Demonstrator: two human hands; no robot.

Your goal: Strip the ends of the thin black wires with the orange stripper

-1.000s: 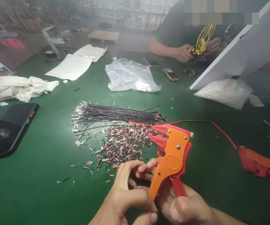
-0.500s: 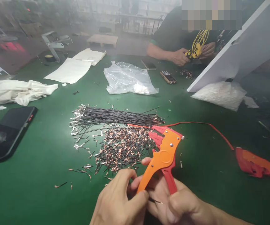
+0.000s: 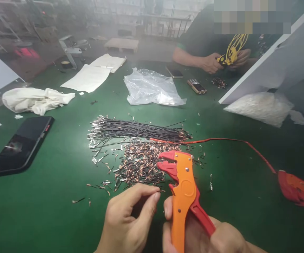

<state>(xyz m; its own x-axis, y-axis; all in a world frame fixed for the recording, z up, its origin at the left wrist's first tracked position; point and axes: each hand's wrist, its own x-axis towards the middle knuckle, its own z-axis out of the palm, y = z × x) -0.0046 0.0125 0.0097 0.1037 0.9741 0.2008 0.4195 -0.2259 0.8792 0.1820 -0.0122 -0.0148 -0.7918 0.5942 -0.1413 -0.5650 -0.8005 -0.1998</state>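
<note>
My right hand [image 3: 225, 239] is wrapped round the handles of an orange and red wire stripper [image 3: 187, 188]. Its jaws face left and stand apart. Just left of the tool, my left hand [image 3: 130, 214] pinches a short piece of wire [image 3: 162, 190] between thumb and forefinger; only its tip shows. Beyond both hands spreads a pile of short black and copper wire scraps [image 3: 141, 161]. Behind that pile lies a bundle of long black wires [image 3: 141, 129], with silvery terminals at the left ends and bare copper at the right.
A red strip [image 3: 217, 139] runs right to a second wire stripper [image 3: 299, 188]. At left are a dark phone [image 3: 21, 146] and a white cloth [image 3: 36, 100]. Further back are a clear plastic bag [image 3: 152, 88], papers [image 3: 88, 77], a keypad phone [image 3: 196, 86] and a co-worker's hands [image 3: 212, 63] holding yellow wires.
My left hand has come away from the stripper's handle and now pinches the wire piece beside it. The stripper has turned more upright, its jaws lower and further left. The view has shifted slightly.
</note>
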